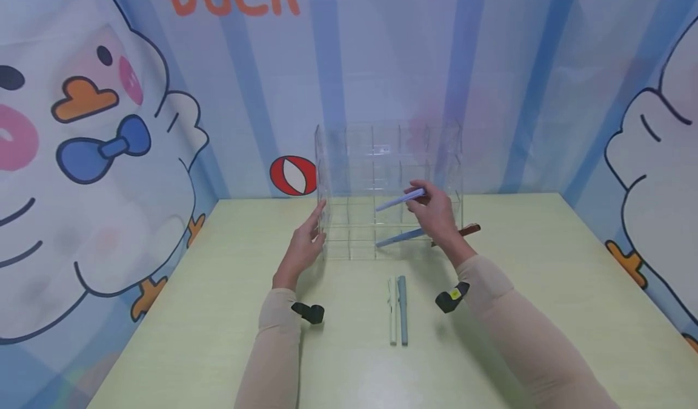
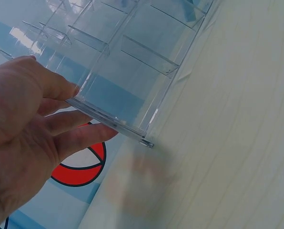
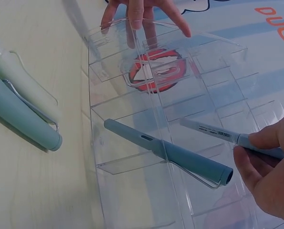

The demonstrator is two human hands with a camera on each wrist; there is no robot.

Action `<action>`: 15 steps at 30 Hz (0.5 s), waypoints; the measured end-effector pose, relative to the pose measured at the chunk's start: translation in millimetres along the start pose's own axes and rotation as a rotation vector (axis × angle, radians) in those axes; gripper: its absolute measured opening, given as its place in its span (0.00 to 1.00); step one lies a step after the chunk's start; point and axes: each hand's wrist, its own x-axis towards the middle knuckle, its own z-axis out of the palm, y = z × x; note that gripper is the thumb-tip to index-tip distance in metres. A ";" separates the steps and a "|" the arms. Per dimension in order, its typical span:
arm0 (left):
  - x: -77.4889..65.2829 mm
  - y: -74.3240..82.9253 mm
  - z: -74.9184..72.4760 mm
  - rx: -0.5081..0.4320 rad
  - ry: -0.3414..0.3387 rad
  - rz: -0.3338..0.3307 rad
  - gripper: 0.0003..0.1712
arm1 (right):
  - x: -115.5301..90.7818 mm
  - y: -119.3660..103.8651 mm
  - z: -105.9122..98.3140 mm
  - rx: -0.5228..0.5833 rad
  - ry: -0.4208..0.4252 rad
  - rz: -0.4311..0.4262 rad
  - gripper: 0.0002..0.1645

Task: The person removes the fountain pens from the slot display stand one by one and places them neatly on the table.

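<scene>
A clear acrylic rack (image 1: 360,233) with many compartments stands on the table. My left hand (image 1: 303,249) holds its left side panel, thumb on one face and fingers on the other, as the left wrist view shows (image 2: 32,114). My right hand (image 1: 434,210) pinches a light blue pen (image 1: 397,201) between thumb and fingers, its far end pointing into the rack (image 3: 211,131). Below it, a blue-green clip pen (image 3: 147,141) lies in a lower compartment. Behind my right wrist, a dark brown pen (image 1: 470,229) pokes out at the rack's lower right.
In front of the rack, a pale green pen (image 1: 392,318) and a grey-blue pen (image 1: 403,318) lie side by side on the pale table (image 1: 349,372). A printed duck backdrop (image 1: 382,63) hangs right behind the rack.
</scene>
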 end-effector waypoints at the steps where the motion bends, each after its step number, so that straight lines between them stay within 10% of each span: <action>1: -0.2 0.4 0.1 0.000 -0.005 0.001 0.45 | -1.1 0.2 -1.4 0.017 0.010 0.002 0.26; 15: -0.2 0.8 -1.5 0.009 -0.003 0.010 0.44 | -13.7 -6.8 -20.0 0.226 0.212 -0.095 0.32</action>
